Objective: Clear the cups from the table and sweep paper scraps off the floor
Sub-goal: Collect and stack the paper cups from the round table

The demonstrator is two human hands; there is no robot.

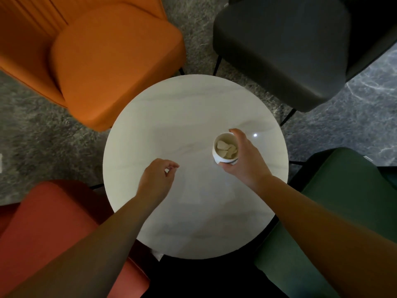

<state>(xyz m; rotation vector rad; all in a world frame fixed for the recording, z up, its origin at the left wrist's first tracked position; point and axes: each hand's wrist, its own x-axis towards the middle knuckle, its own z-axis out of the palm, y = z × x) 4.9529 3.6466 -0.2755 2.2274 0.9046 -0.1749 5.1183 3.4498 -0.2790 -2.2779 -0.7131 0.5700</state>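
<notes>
Round marble table [171,125]; right hand [245,160] grips cup [225,150].

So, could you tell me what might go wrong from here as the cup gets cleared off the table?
1. The right hand grips the white cup from its side, and loose paper scraps lie inside; tilting it during the lift could spill them onto the table or floor.
2. The left hand holds nothing, so the cup has no second support if the grip slips.
3. A scrap below the near table edge could be overlooked.
</notes>
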